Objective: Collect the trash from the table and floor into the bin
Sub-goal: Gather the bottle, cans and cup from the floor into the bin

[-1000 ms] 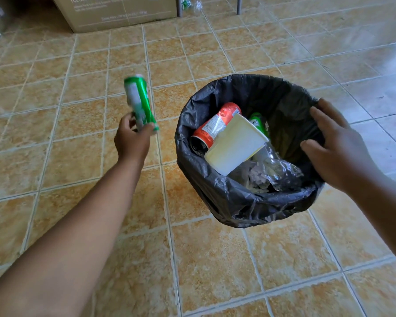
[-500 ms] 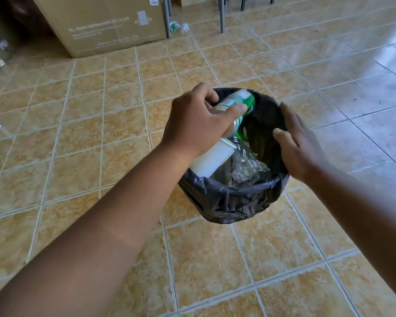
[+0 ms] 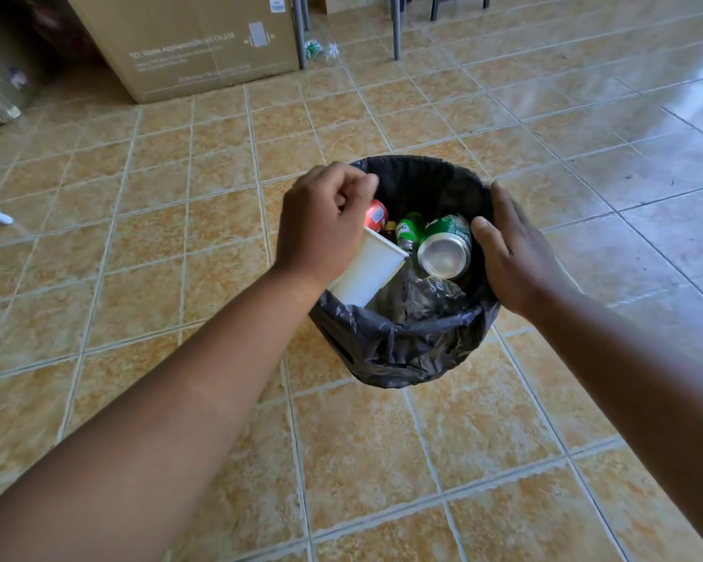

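Two hands hover at the bin (image 3: 402,350), which stands on the tiled floor (image 3: 179,245). At its left rim the left hand (image 3: 321,225) is loosely curled and holds nothing, its grip empty above a white cup (image 3: 368,269) leaning against the liner. Further right inside lie a red can (image 3: 376,215), a green bottle (image 3: 406,231) and a green can (image 3: 447,247) resting base-up on crumpled clear plastic (image 3: 431,294). At the right rim the right hand (image 3: 516,253) is open, palm against the liner, steadying the bin. To finish this drop well, I judge, lift the left hand straight up, keeping the cup from tipping out. Small litter (image 3: 321,48) remains on the floor by the far table legs.
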Action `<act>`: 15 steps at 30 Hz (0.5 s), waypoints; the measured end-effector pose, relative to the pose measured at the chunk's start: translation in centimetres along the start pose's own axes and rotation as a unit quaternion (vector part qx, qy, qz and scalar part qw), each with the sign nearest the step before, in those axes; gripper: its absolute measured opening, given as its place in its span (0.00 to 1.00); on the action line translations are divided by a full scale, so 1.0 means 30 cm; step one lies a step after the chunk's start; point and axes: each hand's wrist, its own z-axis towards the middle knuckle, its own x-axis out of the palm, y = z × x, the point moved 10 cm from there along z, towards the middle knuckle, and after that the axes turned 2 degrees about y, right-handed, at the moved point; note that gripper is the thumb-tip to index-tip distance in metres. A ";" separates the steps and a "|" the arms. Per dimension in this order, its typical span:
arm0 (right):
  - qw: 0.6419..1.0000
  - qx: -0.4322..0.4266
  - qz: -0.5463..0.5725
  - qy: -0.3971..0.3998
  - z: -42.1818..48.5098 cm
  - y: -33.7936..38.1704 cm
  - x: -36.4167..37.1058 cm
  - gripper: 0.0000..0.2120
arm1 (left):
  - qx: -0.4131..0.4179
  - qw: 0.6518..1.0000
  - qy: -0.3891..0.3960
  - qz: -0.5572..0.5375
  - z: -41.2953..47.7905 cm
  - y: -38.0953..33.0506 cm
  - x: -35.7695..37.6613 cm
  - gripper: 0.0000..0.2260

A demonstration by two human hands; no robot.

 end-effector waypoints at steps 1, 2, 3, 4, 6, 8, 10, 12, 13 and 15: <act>1.000 0.001 -0.003 0.001 0.002 -0.002 0.001 0.34 | -0.015 1.000 -0.010 0.021 0.001 0.047 -0.021 0.10; 1.000 0.003 -0.006 0.002 0.003 -0.004 0.003 0.34 | -0.041 0.998 -0.013 0.044 0.004 0.105 -0.036 0.10; 1.000 0.006 -0.007 0.001 0.005 -0.007 0.005 0.34 | -0.076 0.995 -0.005 0.070 0.005 0.171 -0.043 0.10; 1.000 0.008 -0.007 -0.001 0.005 -0.009 0.006 0.34 | -0.116 0.989 0.013 0.092 0.001 0.239 -0.043 0.11; 1.000 0.015 -0.006 -0.009 0.006 -0.015 0.007 0.33 | -0.191 0.975 0.051 0.102 -0.020 0.354 -0.031 0.15; 0.999 0.037 0.001 -0.028 0.002 -0.038 0.001 0.32 | -0.238 0.965 0.071 0.084 -0.046 0.420 -0.013 0.17; 0.996 0.068 0.021 -0.056 -0.004 -0.065 -0.017 0.31 | -0.255 0.961 0.079 0.069 -0.061 0.446 0.005 0.16; 0.993 0.093 0.034 -0.065 -0.006 -0.086 -0.019 0.31 | -0.257 0.962 0.074 0.063 -0.064 0.457 0.015 0.15; 0.992 0.100 0.040 -0.067 -0.006 -0.091 -0.020 0.30 | -0.258 0.962 0.069 0.061 -0.061 0.463 0.017 0.14; 0.988 0.103 0.073 -0.084 -0.006 -0.091 -0.035 0.25 | -0.266 0.960 0.064 0.057 -0.059 0.482 0.017 0.12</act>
